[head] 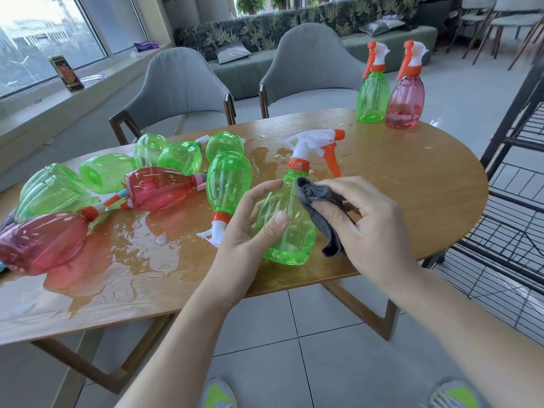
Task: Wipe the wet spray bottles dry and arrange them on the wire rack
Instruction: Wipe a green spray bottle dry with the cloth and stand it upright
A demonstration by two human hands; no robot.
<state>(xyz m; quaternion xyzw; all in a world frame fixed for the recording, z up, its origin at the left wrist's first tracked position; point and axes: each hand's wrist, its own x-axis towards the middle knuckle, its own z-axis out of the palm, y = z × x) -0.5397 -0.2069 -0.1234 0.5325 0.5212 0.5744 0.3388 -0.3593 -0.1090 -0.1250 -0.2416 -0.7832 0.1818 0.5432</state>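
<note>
One green spray bottle (287,228) is being wiped, held just above the near edge of the wooden table (412,184), nozzle pointing away and to the right. Step in hand: drying its body with the grey cloth (319,201). To do it well, probably rotate the bottle with the supporting hand so the cloth covers all the ribbed sides, then run it up the neck, orange collar and trigger, where water likely hides. Keep the bottle off the puddles (141,240) covering the left half of the tabletop, or it gets wet again.

Left hand (250,228): fingers loosely curved round the bottle's left side, thumb pressed on the front, steadying it, a light hold rather than a tight fist. Right hand (362,219): fingers curled, pinching the bunched cloth against the bottle's right shoulder.

Many bottles are left: green and red ones lie on their sides in the wet area at left (159,188). Two stand upright at the far right of the table, a green (371,95) and a red (406,97), apparently done. The black wire rack (518,184) stands just right of the table; no bottles visible on it.
</note>
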